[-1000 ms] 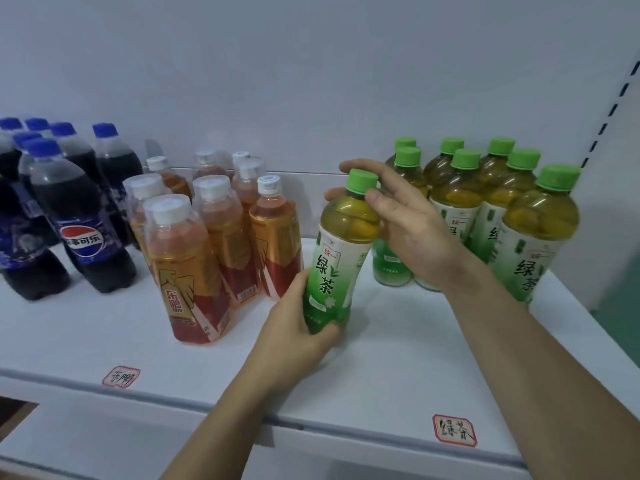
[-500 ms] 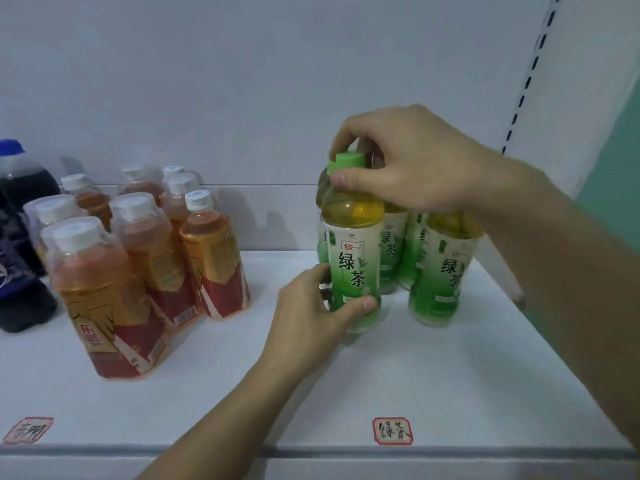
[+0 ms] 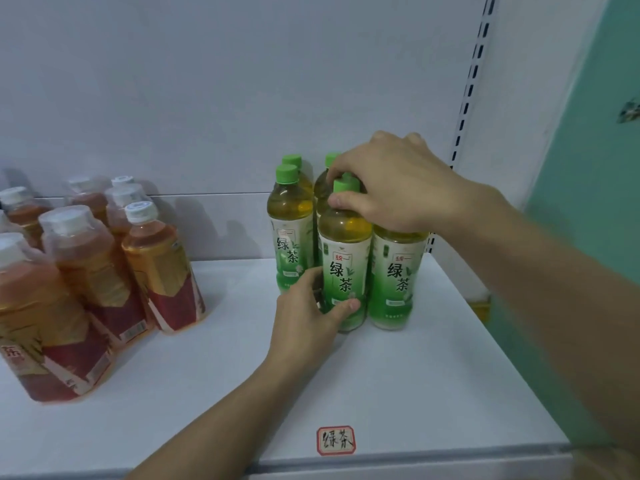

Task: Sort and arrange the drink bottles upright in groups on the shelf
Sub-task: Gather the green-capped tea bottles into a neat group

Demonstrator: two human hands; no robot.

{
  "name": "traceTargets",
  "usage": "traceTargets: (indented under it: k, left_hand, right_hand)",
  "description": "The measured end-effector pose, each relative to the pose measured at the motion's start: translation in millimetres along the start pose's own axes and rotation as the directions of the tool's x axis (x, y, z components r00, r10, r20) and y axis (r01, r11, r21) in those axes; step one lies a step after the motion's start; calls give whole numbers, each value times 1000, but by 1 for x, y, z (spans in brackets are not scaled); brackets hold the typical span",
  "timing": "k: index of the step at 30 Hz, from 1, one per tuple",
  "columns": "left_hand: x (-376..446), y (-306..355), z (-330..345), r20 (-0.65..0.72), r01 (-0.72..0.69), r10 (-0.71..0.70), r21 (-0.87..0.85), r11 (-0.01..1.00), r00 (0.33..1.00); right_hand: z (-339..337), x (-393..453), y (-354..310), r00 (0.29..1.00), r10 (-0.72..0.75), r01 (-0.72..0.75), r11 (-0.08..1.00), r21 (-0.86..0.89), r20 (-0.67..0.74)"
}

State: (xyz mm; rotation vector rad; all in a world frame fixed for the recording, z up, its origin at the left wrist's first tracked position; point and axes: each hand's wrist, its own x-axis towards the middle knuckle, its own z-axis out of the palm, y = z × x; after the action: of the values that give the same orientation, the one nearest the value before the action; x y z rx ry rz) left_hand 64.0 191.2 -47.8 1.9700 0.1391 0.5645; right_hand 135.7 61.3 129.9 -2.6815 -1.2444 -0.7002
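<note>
- White shelf (image 3: 398,393) filling most of the view, pale back wall behind, slotted upright rail (image 3: 472,81) at far right with a teal wall beyond.
- Bunch of orange-brown tea bottles (image 3: 86,282) with white caps on the left side of the shelf, standing packed close together, well apart from the green group.
- Cluster of green tea bottles (image 3: 289,230) at the right rear of the shelf, all upright, green caps, white-and-green labels, touching or just beside each other.
- Front green tea bottle (image 3: 343,258) standing upright on the shelf at the front of that cluster, squeezed between a neighbour on its left rear and another one (image 3: 396,275) just beside it on the right.
- Right hand (image 3: 391,188) coming in from the right, fingers curled down over the green cap (image 3: 344,186) of the front bottle, pinching round the neck.
- Left hand (image 3: 308,323) coming up from below, fingers wrapped round the lower part of the same bottle, thumb pressed across the front of the label near the base.
- Small red-bordered tag (image 3: 335,440) with handwritten characters stuck at the shelf's front edge, straight in front of the green group.
</note>
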Motion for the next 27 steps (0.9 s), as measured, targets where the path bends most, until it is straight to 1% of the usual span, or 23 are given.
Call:
traceTargets:
  k: [2,3,4,5,6,7,8,9,10,11,12,13,15,17,18,19,20,24,25,27]
  left_hand:
    - [-1,0,1,5,-15,14,23,1000,1000]
    - [-2,-1,1,6,-20,20,36,999,1000]
    - [-2,-2,1,9,-25,24,50,998,1000]
    - [-3,-3,0,19,-26,25,60,998,1000]
    - [-3,-4,-1,33,-23,22,61,998,999]
    - [-3,-5,-2,44,-22,19,58,998,999]
    - [-3,-7,-3,52,-22,19,62,998,998]
    - [-2,-8,-3,55,-23,19,69,997,998]
    - [-1,-8,-3,56,-25,20,76,997,998]
    - [0,-9,-3,57,-25,20,80,996,998]
    - [1,-11,-3,55,-27,22,86,996,998]
    - [2,-13,-2,50,-30,26,96,995,998]
    - [3,-17,0,42,-38,33,123,992,999]
    - [2,-19,1,46,-38,32,134,990,998]
    - [2,-19,1,50,-40,33,136,990,998]
    - [2,-19,2,52,-44,38,137,990,998]
    - [2,-18,2,51,-51,45,141,989,998]
    - [0,-15,3,39,-68,63,148,987,997]
    - [0,-15,3,36,-65,61,143,988,997]
    - [-2,-13,4,38,-49,45,113,992,998]
  right_hand:
    - [2,-2,6,1000,-3,3,1000,17,-10]
    - [4,-5,10,999,0,2,998,61,-37]
    - [7,-9,15,995,11,4,989,147,-100]
    - [11,-16,21,978,46,11,962,272,-202]
    - [16,-25,27,935,123,27,911,411,-334]
    - [23,-35,35,859,236,52,843,535,-455]
    - [31,-47,42,773,363,71,765,640,-520]
    - [43,-58,49,706,481,76,677,732,-519]
    - [56,-69,54,672,572,68,584,809,-470]
    - [71,-79,57,672,625,52,496,867,-397]
    - [87,-88,59,703,639,25,417,909,-312]
    - [102,-97,58,752,621,-19,358,934,-222]
    - [132,-112,57,848,529,-150,300,942,-33]
    - [153,-120,58,904,401,-262,245,934,148]
    - [158,-121,59,921,333,-287,225,931,203]
    - [161,-122,59,932,280,-298,224,928,231]
    - [162,-123,59,938,248,-302,248,921,241]
    - [160,-127,52,955,223,-282,477,833,196]
    - [159,-129,51,957,223,-279,512,813,187]
    - [158,-129,49,957,222,-279,545,791,184]
